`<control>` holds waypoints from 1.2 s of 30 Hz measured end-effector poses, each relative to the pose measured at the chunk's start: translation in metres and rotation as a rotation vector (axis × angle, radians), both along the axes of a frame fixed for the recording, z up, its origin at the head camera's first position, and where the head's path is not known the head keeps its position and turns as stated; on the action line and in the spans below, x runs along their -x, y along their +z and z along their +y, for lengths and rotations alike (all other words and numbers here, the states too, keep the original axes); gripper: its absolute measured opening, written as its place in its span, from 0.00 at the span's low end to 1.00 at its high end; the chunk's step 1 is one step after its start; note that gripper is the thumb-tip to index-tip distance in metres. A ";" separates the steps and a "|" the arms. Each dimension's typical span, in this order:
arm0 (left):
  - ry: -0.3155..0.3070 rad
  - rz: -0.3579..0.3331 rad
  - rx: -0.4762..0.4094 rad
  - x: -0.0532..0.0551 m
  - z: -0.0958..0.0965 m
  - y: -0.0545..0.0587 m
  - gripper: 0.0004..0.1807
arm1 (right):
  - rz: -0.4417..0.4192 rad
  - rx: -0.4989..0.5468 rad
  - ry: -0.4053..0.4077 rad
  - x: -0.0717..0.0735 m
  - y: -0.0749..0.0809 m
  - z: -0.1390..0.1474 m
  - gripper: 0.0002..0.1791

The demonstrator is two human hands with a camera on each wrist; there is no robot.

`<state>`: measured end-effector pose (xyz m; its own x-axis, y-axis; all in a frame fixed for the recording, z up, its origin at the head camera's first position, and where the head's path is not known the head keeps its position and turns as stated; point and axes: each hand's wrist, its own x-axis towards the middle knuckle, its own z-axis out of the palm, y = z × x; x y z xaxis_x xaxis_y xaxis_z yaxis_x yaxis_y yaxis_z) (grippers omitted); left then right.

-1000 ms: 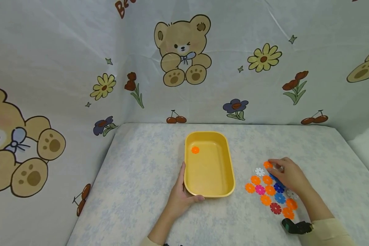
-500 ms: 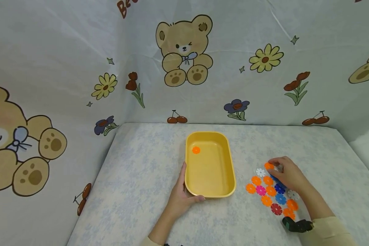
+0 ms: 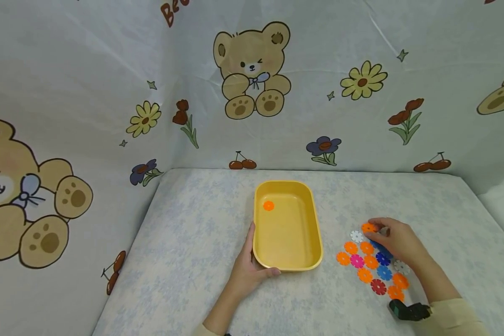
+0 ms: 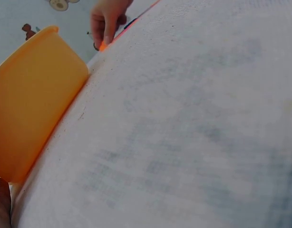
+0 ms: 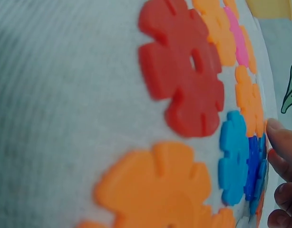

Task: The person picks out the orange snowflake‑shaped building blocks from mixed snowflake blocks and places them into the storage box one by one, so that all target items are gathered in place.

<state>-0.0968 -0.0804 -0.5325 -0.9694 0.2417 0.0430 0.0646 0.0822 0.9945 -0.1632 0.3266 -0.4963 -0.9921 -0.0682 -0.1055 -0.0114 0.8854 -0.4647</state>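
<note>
1. Hardly any movement since the earlier head frames: just a slight drift of the whole view toward the right.
2. Right of centre in the frame, right hand (image 3: 396, 238): grip pinching an orange flower-shaped piece (image 3: 367, 227) between thumb and fingertips, at the top of a loose cluster.
3. Throughout that cluster, lower right of the frame, spread on the mottled pale surface (image 3: 185, 233): more orange pieces (image 3: 365, 275), a pink piece (image 3: 357, 261), a red piece (image 3: 378, 287), plus white pieces (image 3: 356, 236) and blue pieces (image 3: 384, 272).
4. Lower middle of the frame, left hand (image 3: 245, 273): grip holding the yellow tray (image 3: 285, 238) by its near left corner, thumb along the near side.
5. Inside the yellow tray, toward its far left corner: one orange disc (image 3: 269, 206).
6. Across the upper frame: backdrop (image 3: 269, 140) printed with bears and flowers.
</note>
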 end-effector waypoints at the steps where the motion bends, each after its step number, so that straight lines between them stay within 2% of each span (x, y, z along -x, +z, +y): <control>1: 0.001 0.001 0.004 0.000 0.000 0.000 0.70 | -0.001 -0.006 0.000 0.000 0.000 0.000 0.30; 12: -0.002 -0.010 -0.008 -0.001 0.000 0.000 0.69 | -0.018 -0.069 0.017 0.005 0.001 -0.005 0.39; 16: -0.003 -0.002 -0.008 -0.001 0.000 0.000 0.69 | 0.026 -0.048 0.028 0.007 0.006 -0.015 0.35; 22: 0.000 0.017 0.013 -0.001 0.000 -0.001 0.69 | 0.137 0.023 0.073 0.014 0.028 -0.050 0.27; 27: 0.000 0.019 0.023 0.000 -0.001 0.000 0.69 | 0.197 0.083 0.172 0.022 0.040 -0.085 0.24; 32: -0.001 0.019 0.020 -0.001 -0.001 0.001 0.68 | 0.222 0.084 0.282 0.032 0.047 -0.121 0.17; 36: 0.000 0.018 0.031 -0.001 0.000 0.001 0.68 | 0.219 0.067 0.340 0.038 0.049 -0.149 0.17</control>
<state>-0.0963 -0.0808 -0.5315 -0.9685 0.2434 0.0527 0.0823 0.1131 0.9902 -0.2007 0.1776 -0.4476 -0.9104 -0.3953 0.1220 -0.4032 0.7820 -0.4753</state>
